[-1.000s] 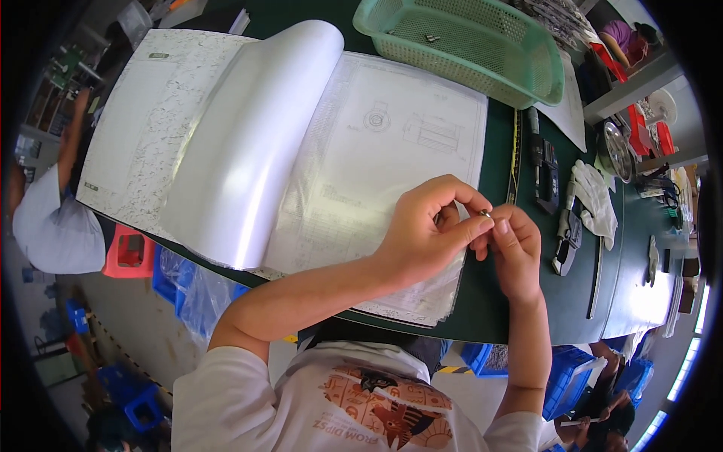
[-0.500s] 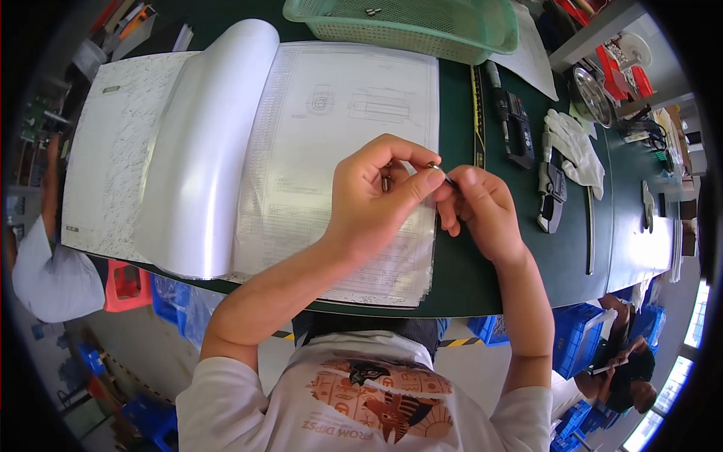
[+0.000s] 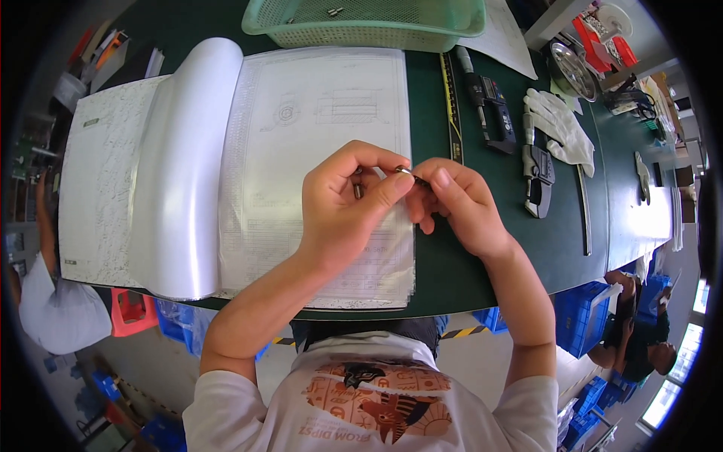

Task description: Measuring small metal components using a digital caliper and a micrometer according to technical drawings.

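Metal, small and shiny, the part [image 3: 405, 171] sat pinched between our two hands above the right edge of the open drawing book [image 3: 316, 151]. Our left hand [image 3: 346, 203] had thumb and forefinger closed on it, and a second dark little piece [image 3: 357, 185] showed inside that curled palm. Our right hand [image 3: 459, 203] met it from the right, fingertips closed on the same part, though how much of it lay in that grip we could not tell.

Beneath the hands the book lay open on a dark green table [image 3: 452, 264], its left pages rolled into a pale hump. Just right of the book a long steel rule [image 3: 450, 105] ran from near to far, with two digital calipers [image 3: 489, 102] [image 3: 536, 177] beside it and a white glove [image 3: 561, 128] further right. At the far edge stood a green mesh basket [image 3: 369, 26] holding a few small pieces.

Beyond the table's near edge we saw a grey floor, blue crates [image 3: 584, 316] at the right and a red stool [image 3: 132, 313] at the left. Another person in a grey sleeve [image 3: 53, 309] stood at the far left, and a second person sat by the crates at the right.
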Available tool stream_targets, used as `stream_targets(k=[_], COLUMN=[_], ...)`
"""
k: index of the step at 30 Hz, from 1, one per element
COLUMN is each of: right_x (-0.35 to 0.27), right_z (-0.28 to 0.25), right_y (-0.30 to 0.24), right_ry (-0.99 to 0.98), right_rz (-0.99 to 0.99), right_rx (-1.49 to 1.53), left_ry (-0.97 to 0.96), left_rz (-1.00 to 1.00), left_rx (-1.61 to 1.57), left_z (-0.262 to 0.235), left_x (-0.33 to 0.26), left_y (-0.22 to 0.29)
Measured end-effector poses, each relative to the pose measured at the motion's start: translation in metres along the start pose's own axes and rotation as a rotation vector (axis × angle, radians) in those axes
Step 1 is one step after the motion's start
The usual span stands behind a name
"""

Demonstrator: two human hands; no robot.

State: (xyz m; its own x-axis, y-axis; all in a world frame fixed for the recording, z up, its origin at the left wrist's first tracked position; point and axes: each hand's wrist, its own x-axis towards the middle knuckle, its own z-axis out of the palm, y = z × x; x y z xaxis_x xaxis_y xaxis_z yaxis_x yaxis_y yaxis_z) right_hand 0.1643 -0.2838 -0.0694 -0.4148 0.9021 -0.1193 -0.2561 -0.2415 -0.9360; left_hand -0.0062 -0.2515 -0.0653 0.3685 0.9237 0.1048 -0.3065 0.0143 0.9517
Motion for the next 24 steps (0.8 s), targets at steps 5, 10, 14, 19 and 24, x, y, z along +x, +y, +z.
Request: stream_targets(k=[5,10,14,19,24], right_x=[0.007,0.0,0.003,0.004,0.0], right_z=[0.029,0.005,0.018,0.02,0.005], right_y=[-0.002,0.004,0.0,0.004,0.0], right_ry=[0.407,0.036,0.36,0.267,0.094], right_rz=[-0.102,-0.087,-0.141,-0.115,-0.037], right_rx=[0.064,-0.05,0.032,-0.004,-0.086], left_ry=[-0.029,-0.04,-0.043,-0.051,-0.055], left_rz=[0.029,0.019,0.028,0.009,0.02], left_rx=[0.042,0.028,0.052,0.018,0.023], left_z=[-0.001,0.002,0.0,0.001,0.0], left_x=[0.0,0.001,0.0,0.0,0.0], left_y=[-0.002,-0.002,-0.004,-0.004,-0.005])
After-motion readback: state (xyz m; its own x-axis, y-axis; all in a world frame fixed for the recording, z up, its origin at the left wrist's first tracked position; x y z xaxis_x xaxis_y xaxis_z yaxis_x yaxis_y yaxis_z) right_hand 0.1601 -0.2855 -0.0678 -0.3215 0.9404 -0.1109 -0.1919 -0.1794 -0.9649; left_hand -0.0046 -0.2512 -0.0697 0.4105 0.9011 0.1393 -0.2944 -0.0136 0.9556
